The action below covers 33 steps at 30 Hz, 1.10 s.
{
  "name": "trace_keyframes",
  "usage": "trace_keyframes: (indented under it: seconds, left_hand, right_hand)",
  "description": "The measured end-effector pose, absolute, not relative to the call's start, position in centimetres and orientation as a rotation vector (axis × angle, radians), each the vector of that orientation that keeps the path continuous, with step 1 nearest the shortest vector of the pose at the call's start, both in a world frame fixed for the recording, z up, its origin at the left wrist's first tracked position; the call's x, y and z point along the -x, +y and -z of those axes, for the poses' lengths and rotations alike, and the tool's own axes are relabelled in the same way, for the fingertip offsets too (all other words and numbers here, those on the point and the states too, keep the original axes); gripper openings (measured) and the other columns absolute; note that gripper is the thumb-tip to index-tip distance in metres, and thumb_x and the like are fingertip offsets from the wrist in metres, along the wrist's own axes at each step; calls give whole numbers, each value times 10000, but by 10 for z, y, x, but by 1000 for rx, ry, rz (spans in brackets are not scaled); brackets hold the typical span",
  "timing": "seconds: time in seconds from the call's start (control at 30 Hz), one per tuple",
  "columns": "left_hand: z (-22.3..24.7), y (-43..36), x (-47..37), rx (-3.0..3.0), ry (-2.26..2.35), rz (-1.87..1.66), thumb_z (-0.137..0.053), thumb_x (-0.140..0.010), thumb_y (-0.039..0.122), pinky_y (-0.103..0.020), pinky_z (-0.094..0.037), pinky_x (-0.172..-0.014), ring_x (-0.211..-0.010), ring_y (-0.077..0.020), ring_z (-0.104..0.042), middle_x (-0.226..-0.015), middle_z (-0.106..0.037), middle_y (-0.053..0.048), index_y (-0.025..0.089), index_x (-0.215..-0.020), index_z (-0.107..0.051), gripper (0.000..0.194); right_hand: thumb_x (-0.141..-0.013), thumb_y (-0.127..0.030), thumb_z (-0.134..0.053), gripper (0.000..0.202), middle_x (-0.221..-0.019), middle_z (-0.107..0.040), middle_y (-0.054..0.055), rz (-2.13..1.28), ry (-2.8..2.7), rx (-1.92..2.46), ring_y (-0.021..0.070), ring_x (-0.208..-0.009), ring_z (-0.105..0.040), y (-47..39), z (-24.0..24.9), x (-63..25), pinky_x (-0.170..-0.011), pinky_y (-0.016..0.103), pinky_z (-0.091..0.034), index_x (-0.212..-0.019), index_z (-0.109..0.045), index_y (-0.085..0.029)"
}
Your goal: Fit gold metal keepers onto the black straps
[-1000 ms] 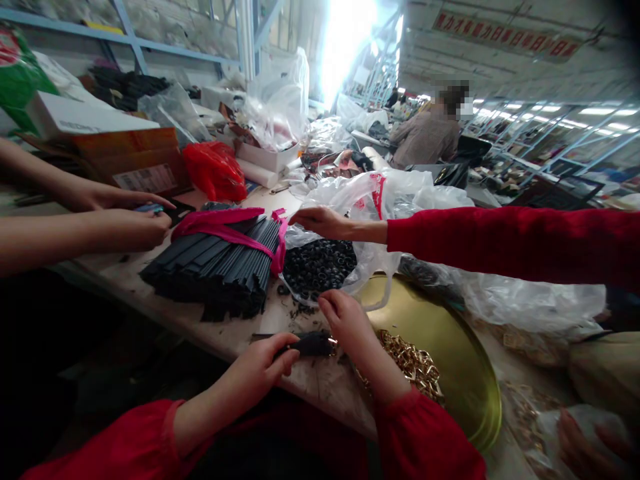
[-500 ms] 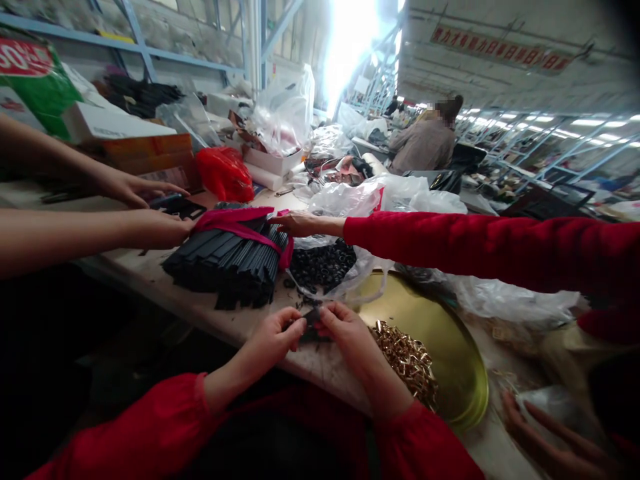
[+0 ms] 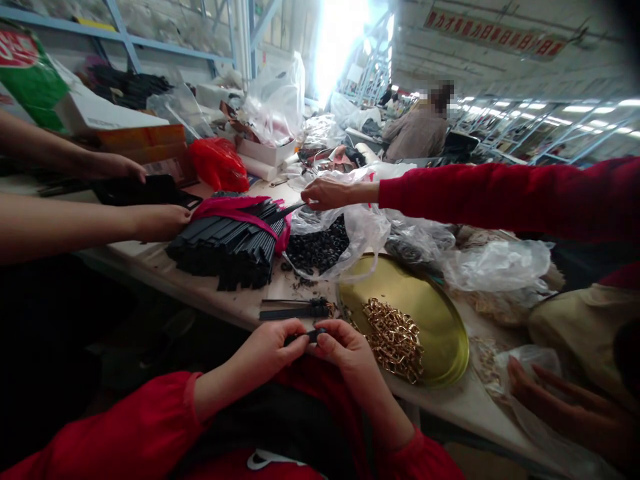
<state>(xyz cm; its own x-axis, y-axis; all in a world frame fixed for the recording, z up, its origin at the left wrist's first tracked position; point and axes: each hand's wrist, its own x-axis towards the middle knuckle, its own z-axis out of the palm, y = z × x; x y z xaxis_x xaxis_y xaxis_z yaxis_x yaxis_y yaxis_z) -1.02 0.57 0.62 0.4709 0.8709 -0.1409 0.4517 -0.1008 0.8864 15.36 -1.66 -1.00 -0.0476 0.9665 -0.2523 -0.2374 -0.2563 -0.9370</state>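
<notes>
My left hand [image 3: 286, 337] and my right hand [image 3: 340, 343] meet just in front of the table edge, both closed in a pinch on a short black strap [image 3: 311, 335], whose far end is hidden by my fingers. Behind them on the table lie several black straps [image 3: 285, 312] with small dark pieces at their right ends. Close to my right hand is a heap of gold-coloured metal buckles [image 3: 395, 340] on a round gold tray [image 3: 440, 320]. Beyond the straps, an open plastic bag holds small black loops [image 3: 323, 250].
A large bundle of black straps [image 3: 220, 257], tied with pink cloth, lies at the left. A co-worker's red-sleeved arm [image 3: 480, 197] reaches over the table, its hand on a strap. Another person's hands [image 3: 165, 223] are at the far left; one more hand [image 3: 555, 393] is at the lower right.
My hands have drawn back a little toward my body with the strap. The co-worker's red-sleeved hand has moved right, pulling a strap from the bundle. At the left, a person's hand now lifts a black flat thing.
</notes>
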Motion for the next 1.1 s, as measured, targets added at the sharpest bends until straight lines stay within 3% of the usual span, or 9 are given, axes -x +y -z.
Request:
trace_keyframes:
  seconds: [0.43, 0.63, 0.8, 0.93, 1.1]
  left_hand:
    - [-3, 14, 6, -1836, 946, -399, -404, -836, 247, -202, -412, -703, -717, -134, -568, -787, -659, 9, 180, -807, -655, 262]
    - [3, 14, -6, -1789, 1088, -510, -422, -822, 239, -243, -426, -769, -825, -163, -583, -905, -658, -29, 174, -935, -595, 216]
    - [5, 14, -3, -1707, 1101, -488, -424, -798, 205, -242, -441, -696, -759, -150, -592, -822, -650, -7, 176, -1019, -474, 229]
    - [7, 13, 1, -1675, 1174, -497, -467, -780, 239, -237, -429, -647, -693, -143, -586, -753, -638, 17, 181, -985, -454, 214]
    - [3, 8, 2, -1767, 1282, -439, -523, -760, 310, -233, -402, -594, -666, -149, -565, -752, -613, 3, 176, -905, -493, 200]
  right_hand:
    - [-720, -391, -667, 340, -649, -598, -11, -1786, -592, 1020, 75, -546, -497, -25, 37, -152, -549, 204, -420, -984, -663, -178]
    - [-713, -381, -671, 284, -728, -623, -11, -1622, -622, 1075, 101, -605, -540, -19, 45, -146, -605, 234, -447, -923, -635, -195]
    - [-682, -393, -693, 267, -794, -649, 7, -1497, -684, 1160, 147, -703, -580, -25, 46, -144, -686, 283, -464, -844, -610, -198]
    - [-789, -555, -489, 410, -723, -635, 33, -1529, -648, 1114, 153, -671, -562, -32, 44, -144, -654, 289, -448, -843, -634, -175]
    - [-697, -456, -669, 351, -671, -574, -26, -1767, -537, 1045, 102, -590, -508, -39, 41, -143, -611, 241, -412, -921, -586, -199]
